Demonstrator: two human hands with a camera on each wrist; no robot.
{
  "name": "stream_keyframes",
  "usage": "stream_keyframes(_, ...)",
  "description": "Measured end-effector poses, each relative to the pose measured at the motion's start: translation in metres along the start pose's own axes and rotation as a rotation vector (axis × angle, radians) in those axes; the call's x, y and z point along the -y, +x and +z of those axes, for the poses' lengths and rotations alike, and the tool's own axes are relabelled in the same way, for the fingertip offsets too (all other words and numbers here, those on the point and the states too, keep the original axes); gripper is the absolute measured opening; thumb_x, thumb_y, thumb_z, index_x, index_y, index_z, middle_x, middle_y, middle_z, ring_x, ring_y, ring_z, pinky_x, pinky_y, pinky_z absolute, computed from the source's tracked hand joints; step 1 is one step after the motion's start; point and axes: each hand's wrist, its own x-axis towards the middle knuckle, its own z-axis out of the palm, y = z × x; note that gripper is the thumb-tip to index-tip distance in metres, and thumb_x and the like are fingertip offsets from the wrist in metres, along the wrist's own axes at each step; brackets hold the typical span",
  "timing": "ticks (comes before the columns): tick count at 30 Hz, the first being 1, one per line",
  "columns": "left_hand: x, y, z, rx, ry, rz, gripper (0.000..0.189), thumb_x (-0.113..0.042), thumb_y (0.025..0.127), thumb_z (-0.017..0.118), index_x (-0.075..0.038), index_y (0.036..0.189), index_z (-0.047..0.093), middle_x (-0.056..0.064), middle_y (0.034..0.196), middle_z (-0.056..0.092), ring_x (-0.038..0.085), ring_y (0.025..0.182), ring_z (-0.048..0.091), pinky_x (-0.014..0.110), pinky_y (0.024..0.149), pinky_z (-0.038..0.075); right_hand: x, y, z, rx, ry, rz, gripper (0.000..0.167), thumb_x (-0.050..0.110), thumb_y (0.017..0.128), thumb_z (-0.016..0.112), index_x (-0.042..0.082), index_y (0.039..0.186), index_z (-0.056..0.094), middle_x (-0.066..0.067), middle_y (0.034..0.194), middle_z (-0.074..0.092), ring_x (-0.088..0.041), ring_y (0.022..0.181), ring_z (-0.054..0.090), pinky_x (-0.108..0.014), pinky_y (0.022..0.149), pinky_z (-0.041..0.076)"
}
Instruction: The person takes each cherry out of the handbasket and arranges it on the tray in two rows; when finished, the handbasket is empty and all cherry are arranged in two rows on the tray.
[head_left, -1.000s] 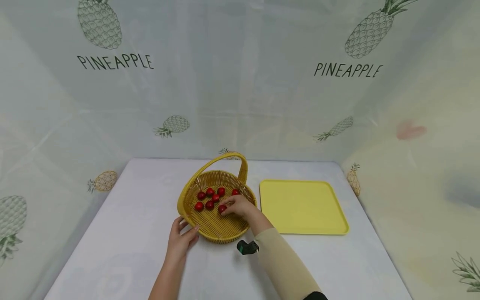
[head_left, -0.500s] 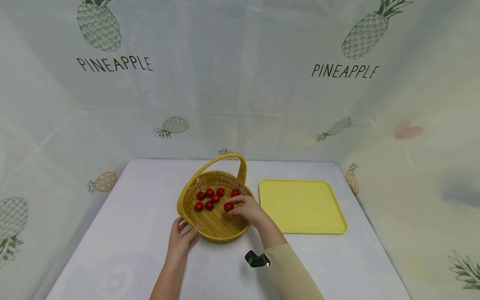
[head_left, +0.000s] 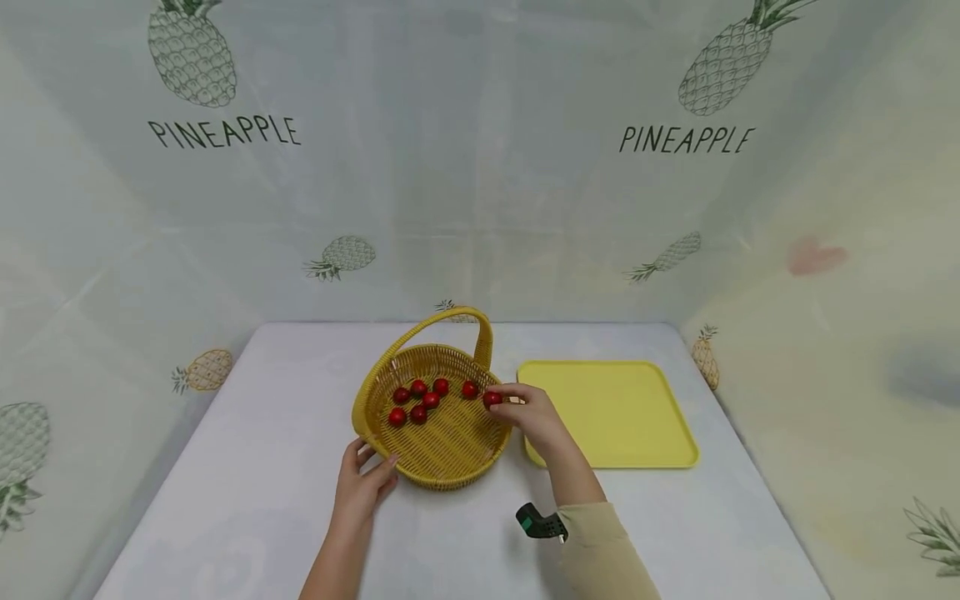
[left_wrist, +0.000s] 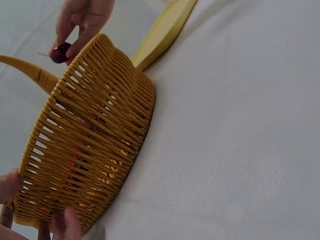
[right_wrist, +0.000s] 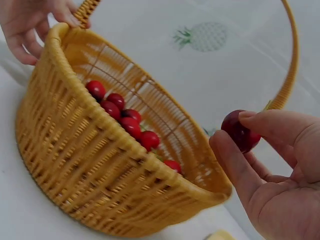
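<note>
A yellow wicker basket [head_left: 450, 481] with a tall arched handle stands on the table, several red cherries [head_left: 431, 401] on its floor. My left hand [head_left: 362, 485] grips the basket's near-left rim, its thumb at the edge and its fingers against the outer wall. Between thumb and fingertips, my right hand [head_left: 536, 418] pinches one dark red cherry [right_wrist: 239, 131] at the basket's right rim. In the left wrist view that cherry [left_wrist: 60, 53] shows a thin stem and is held above the rim. Wickerwork partly hides the other cherries there.
A flat yellow tray [head_left: 607, 417] lies just right of the basket, near my right hand. The white table [head_left: 225, 500] ends at a pineapple-print sheet [head_left: 480, 167] behind. A dark strap-like device [head_left: 542, 522] sits by the right wrist.
My right hand has lifted the cherry from the basket's middle and carried it right to the rim. The left hand has stayed on the basket, and the other cherries lie as before.
</note>
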Motion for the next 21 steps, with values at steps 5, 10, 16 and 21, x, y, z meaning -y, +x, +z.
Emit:
stream_keyframes(5, 0.0, 0.001, -0.002, 0.01, 0.005, 0.001, 0.069, -0.002, 0.093, 0.064, -0.009, 0.15, 0.026, 0.02, 0.143, 0.027, 0.017, 0.1, 0.056, 0.04, 0.086, 0.051, 0.0, -0.002, -0.012, -0.052, 0.024, -0.012, 0.032, 0.001, 0.087, 0.07, 0.001, 0.119, 0.067, -0.017, 0.126, 0.055, -0.023, 0.097, 0.066, -0.033, 0.086, 0.052)
stream_keyframes(10, -0.001, 0.001, -0.002, 0.006, -0.006, -0.012, 0.07, -0.003, 0.093, 0.064, -0.011, 0.151, 0.025, 0.018, 0.145, 0.027, 0.016, 0.102, 0.055, 0.04, 0.087, 0.05, -0.002, -0.001, -0.023, -0.093, 0.08, -0.03, 0.036, 0.001, 0.089, 0.068, -0.003, 0.125, 0.062, -0.019, 0.128, 0.054, -0.029, 0.099, 0.066, -0.036, 0.088, 0.052)
stream_keyframes(16, -0.003, 0.002, -0.002, 0.008, -0.015, -0.015, 0.07, -0.004, 0.094, 0.063, -0.012, 0.152, 0.025, 0.018, 0.146, 0.027, 0.019, 0.106, 0.055, 0.041, 0.089, 0.05, -0.013, 0.006, -0.032, -0.217, 0.122, -0.015, 0.032, 0.0, 0.087, 0.07, -0.001, 0.119, 0.063, -0.019, 0.122, 0.057, -0.028, 0.096, 0.067, -0.035, 0.083, 0.054)
stream_keyframes(21, -0.002, 0.001, -0.003, 0.006, -0.016, -0.025, 0.069, -0.003, 0.094, 0.062, -0.012, 0.152, 0.025, 0.019, 0.145, 0.027, 0.021, 0.108, 0.055, 0.042, 0.09, 0.049, -0.026, 0.012, -0.038, -0.32, 0.157, 0.013, 0.034, -0.002, 0.085, 0.072, -0.005, 0.117, 0.063, -0.023, 0.119, 0.058, -0.029, 0.093, 0.067, -0.033, 0.08, 0.055)
